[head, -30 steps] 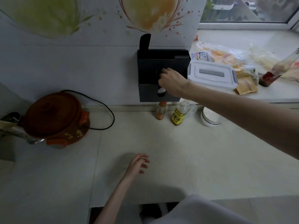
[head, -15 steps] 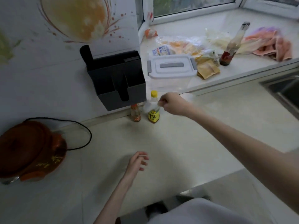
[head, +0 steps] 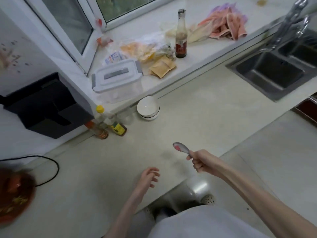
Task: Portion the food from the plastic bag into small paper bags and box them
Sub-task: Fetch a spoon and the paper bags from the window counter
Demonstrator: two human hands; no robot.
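Where a second ago the right hand (head: pixel 200 160) was up at the black holder (head: pixel 49 107) on the wall, it now hangs low over the counter (head: pixel 197 117), near the front edge, with its fingers curled round the handle of a spoon (head: pixel 181 147). The spoon's bowl points up and away toward the wall and shows a reddish patch; whether that is food or a reflection I cannot tell. The left hand (head: pixel 148 176) has kept its place above the counter, fingers loose and a little spread, holding nothing.

The view has swung right as well, so the sink (head: pixel 271 74) and tap (head: pixel 289 23) now show at the far right and the brown pot (head: pixel 13 191) sits half cut off at the left edge.

The plastic bag (head: pixel 147 48) of food lies up on the sill (head: pixel 202 54), well away from both hands, with yellowish packets (head: pixel 163 67) just in front of it and a lidded box (head: pixel 117 76) to their left. A dark bottle (head: pixel 181 35) stands beside them and pink gloves (head: pixel 224 28) lie farther right.

Below the sill a white bowl (head: pixel 148 108) and two small bottles (head: pixel 109 126) stand against the back. Between those and the hands the counter is a broad bare stretch. Its front edge runs diagonally just under the right wrist.
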